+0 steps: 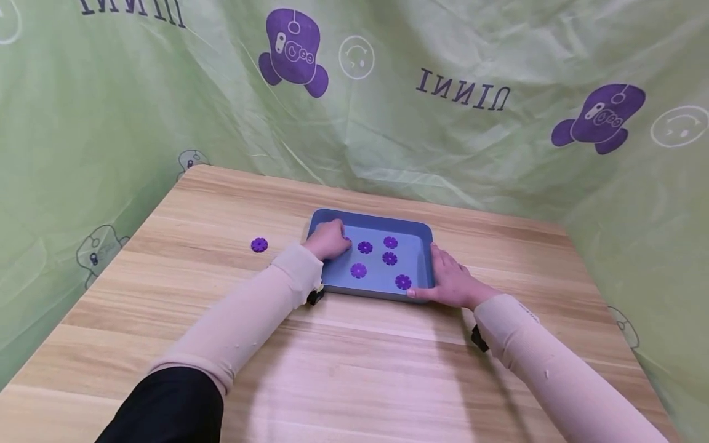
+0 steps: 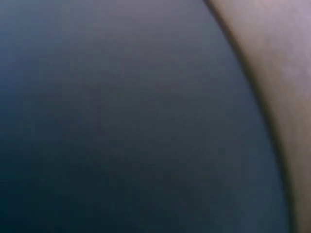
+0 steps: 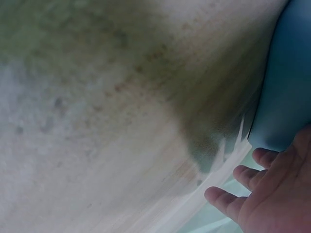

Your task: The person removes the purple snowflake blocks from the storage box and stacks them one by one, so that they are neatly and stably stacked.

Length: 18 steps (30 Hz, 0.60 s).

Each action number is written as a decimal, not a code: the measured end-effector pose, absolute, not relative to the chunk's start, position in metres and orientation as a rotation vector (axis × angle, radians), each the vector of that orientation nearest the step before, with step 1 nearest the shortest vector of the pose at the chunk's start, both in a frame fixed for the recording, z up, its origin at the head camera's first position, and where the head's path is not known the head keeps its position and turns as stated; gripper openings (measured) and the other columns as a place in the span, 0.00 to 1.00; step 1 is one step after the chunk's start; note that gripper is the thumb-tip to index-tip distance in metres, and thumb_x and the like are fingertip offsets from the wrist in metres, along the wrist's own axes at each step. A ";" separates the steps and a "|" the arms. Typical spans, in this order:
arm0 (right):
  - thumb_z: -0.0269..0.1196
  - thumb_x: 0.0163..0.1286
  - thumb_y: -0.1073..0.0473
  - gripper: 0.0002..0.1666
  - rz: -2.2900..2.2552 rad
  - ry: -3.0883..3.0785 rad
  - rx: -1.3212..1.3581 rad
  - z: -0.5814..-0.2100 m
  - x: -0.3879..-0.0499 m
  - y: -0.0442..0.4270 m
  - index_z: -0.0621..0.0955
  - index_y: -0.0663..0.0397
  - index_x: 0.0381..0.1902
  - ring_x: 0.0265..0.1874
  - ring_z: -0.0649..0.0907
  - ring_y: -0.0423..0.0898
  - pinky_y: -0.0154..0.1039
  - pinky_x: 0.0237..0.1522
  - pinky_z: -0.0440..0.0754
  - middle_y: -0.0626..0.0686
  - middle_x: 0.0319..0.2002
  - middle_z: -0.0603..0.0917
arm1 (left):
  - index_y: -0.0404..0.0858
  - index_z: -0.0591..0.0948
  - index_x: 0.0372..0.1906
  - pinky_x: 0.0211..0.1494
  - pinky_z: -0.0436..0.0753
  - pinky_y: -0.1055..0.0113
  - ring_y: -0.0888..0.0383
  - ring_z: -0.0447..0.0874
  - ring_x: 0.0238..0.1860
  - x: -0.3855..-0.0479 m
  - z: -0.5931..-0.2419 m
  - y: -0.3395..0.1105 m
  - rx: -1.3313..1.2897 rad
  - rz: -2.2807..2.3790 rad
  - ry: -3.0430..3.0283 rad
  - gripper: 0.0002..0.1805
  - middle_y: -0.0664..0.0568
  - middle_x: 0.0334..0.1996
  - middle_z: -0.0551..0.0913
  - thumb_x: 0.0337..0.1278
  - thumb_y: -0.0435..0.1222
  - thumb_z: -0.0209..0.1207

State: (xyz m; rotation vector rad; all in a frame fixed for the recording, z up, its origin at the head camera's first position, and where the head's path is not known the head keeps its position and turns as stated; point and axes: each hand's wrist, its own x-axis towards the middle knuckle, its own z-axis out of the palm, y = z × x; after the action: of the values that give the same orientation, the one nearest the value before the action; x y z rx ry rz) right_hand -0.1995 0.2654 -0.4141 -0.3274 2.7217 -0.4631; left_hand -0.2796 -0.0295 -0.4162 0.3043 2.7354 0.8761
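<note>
In the head view a shallow blue-grey tray (image 1: 376, 290) lies on the wooden table, with several purple notched plastic discs (image 1: 390, 258) in it. My left hand (image 1: 328, 240) reaches over the tray's left side, its fingers curled down at a purple notched disc (image 1: 347, 240) mostly hidden by the fingertips. At the tray's right front corner rests my right hand (image 1: 451, 282), thumb at the front rim and fingers along the right side. The right wrist view shows these fingers (image 3: 226, 200) extended beside the tray's outer wall (image 3: 286, 77). A blurred dark surface fills most of the left wrist view.
One more purple notched disc (image 1: 259, 245) lies on the table (image 1: 343, 369) to the left of the tray. A green printed cloth (image 1: 388, 141) hangs behind the table and along both sides.
</note>
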 end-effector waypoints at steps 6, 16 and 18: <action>0.65 0.61 0.23 0.80 -0.454 2.722 -0.328 -0.413 -0.200 0.265 0.35 0.73 0.79 0.78 0.47 0.71 0.73 0.72 0.47 0.74 0.79 0.41 | 0.31 0.79 0.43 0.54 0.78 0.55 0.44 0.78 0.49 -0.278 -0.419 -0.028 0.404 0.812 2.789 0.08 0.41 0.41 0.82 0.64 0.33 0.59; 0.65 0.61 0.23 0.80 -0.447 2.723 -0.341 -0.413 -0.200 0.265 0.35 0.73 0.79 0.77 0.47 0.72 0.74 0.72 0.48 0.75 0.79 0.41 | 0.34 0.73 0.39 0.44 0.80 0.58 0.47 0.79 0.41 -0.276 -0.418 -0.031 0.397 0.857 2.779 0.05 0.44 0.35 0.78 0.63 0.30 0.58; 0.65 0.61 0.23 0.80 -0.446 2.721 -0.340 -0.413 -0.200 0.265 0.35 0.73 0.79 0.77 0.47 0.72 0.73 0.72 0.48 0.75 0.79 0.42 | 0.35 0.73 0.38 0.40 0.78 0.60 0.49 0.78 0.38 -0.276 -0.417 -0.032 0.387 0.885 2.762 0.05 0.45 0.34 0.77 0.64 0.30 0.59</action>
State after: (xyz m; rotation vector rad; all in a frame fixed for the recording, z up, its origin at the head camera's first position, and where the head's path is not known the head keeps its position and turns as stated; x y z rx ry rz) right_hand -0.1997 0.2646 -0.4132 -0.3395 2.7215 -0.4460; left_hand -0.2756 -0.0319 -0.4169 0.3866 2.7623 0.8854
